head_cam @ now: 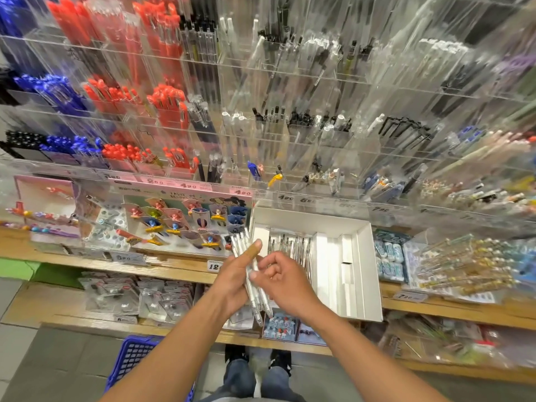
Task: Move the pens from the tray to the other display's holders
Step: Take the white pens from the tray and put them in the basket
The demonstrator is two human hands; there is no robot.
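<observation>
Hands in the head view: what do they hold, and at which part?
The left hand grips a bundle of clear pens around its middle; the right hand pinches the same bundle there.

Stationery shop: price labels, stocked pen holders.

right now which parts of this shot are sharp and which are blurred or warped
Head view: the hands, left hand and right hand, the clear pens they hold and the white tray read fairly sharp; the acrylic holders smear toward the top and right edges, with glare on the clear walls; the wide lens bends the wooden shelf and the rows into curves.
</observation>
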